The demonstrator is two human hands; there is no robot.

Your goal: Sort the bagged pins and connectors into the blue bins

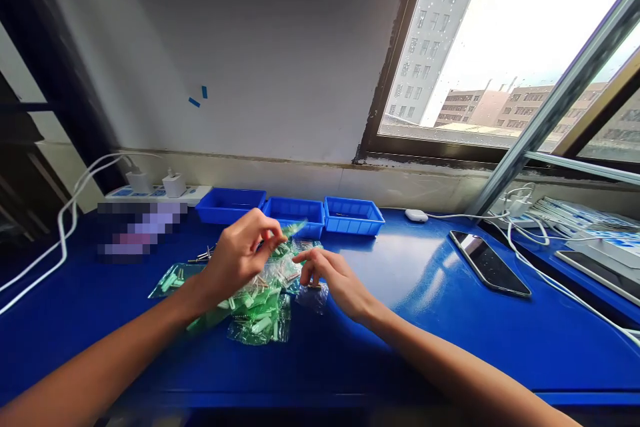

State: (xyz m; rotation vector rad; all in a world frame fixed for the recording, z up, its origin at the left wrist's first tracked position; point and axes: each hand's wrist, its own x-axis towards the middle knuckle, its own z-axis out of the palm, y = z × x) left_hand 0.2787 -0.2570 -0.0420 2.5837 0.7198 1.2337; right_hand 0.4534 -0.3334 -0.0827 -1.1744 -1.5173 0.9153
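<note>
Between the desk's (390, 273) front and back edges, my left hand (247, 247) pinches a green bag (295, 229) over a bag pile (260, 310); my curled right hand's (335, 273) hold I can't tell. A loose pinch could drop it.

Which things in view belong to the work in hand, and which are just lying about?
In the work:
- green packet in the left hand
- packet pile, by the right hand
- probably blue trays

Apparently lying about:
- phone
- white case
- power strip
</note>
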